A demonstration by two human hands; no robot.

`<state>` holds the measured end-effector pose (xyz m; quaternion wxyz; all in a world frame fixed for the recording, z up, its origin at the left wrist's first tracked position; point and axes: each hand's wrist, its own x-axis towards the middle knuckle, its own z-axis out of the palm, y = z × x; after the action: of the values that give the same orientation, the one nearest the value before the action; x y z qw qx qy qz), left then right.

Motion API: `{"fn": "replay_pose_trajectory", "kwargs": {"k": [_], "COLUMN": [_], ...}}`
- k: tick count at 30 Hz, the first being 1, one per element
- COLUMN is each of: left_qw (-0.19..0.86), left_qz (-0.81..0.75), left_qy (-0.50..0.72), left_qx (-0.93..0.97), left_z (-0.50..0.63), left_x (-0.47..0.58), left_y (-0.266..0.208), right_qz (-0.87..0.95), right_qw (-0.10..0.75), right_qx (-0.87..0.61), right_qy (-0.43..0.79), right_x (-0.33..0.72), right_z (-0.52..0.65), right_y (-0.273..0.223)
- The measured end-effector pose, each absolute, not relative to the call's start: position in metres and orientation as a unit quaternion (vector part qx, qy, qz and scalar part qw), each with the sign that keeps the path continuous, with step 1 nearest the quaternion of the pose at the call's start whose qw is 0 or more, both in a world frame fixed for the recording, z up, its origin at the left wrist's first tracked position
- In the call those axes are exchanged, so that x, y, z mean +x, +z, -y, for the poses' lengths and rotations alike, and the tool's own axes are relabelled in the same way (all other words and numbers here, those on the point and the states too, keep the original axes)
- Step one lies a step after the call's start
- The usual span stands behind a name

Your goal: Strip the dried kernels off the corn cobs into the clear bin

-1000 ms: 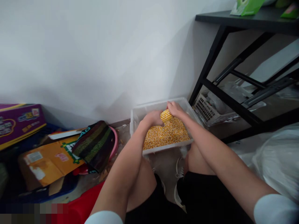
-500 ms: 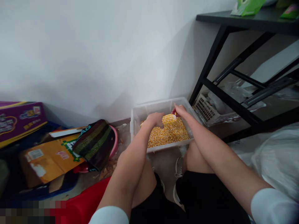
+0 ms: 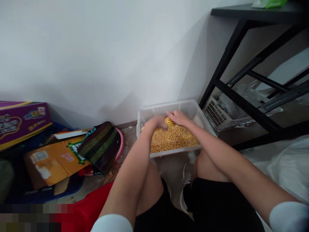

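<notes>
Corn cob (image 3: 169,121) sits over loose kernels (image 3: 173,140) in the translucent plastic bin (image 3: 156,111), gripped by the left hand (image 3: 158,122), while the right hand (image 3: 179,118) lies against its other end, closure indeterminable; steady, low handling should best contain shed kernels.

The letters "AG" (image 3: 90,132) can be read in light blue on the edge of the dark mesh bag (image 3: 96,150). On the orange carton (image 3: 54,164), white lettering (image 3: 76,147) on green is partly covered by the bag; a barcode label (image 3: 40,156) and a pink mark (image 3: 67,157) are too small to be read. On the purple box (image 3: 40,120), the pale characters (image 3: 9,125) and blue logo (image 3: 32,114) are too blurred to be made out.
</notes>
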<state>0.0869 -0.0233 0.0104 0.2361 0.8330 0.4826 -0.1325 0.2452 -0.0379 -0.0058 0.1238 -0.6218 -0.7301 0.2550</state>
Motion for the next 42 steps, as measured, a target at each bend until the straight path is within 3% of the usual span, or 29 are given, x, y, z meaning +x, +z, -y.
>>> {"fn": "replay_pose_trajectory", "kwargs": {"k": [7, 13, 20, 27, 33, 36, 42], "left_qw": [0.119, 0.054, 0.154, 0.240, 0.186, 0.134, 0.146], "left_qz": [-0.508, -0.463, -0.479, -0.492, -0.503, -0.491, -0.501], "left_qy": [-0.090, -0.070, -0.109, -0.099, -0.097, -0.095, -0.130], "left_qx": [0.849, 0.882, 0.857, 0.831, 0.839, 0.855, 0.843], "left_z": [0.042, 0.053, 0.043, 0.027, 0.037, 0.042, 0.037], "left_x": [0.096, 0.102, 0.106, 0.095, 0.097, 0.102, 0.108], "left_y": [0.021, 0.026, 0.021, 0.015, 0.023, 0.025, 0.019], "right_qz": [0.746, 0.681, 0.572, 0.710, 0.717, 0.678, 0.552], "right_qw": [0.089, 0.148, 0.155, 0.133, 0.138, 0.170, 0.198], "right_qx": [-0.625, -0.661, -0.647, -0.633, -0.635, -0.649, -0.676], "right_qy": [0.213, 0.277, 0.481, 0.279, 0.254, 0.301, 0.446], "right_x": [0.250, 0.264, 0.277, 0.259, 0.259, 0.267, 0.275], "right_z": [0.029, 0.023, 0.020, 0.027, 0.025, 0.019, 0.009], "right_y": [-0.004, -0.013, -0.019, -0.009, -0.005, -0.014, -0.033]}}
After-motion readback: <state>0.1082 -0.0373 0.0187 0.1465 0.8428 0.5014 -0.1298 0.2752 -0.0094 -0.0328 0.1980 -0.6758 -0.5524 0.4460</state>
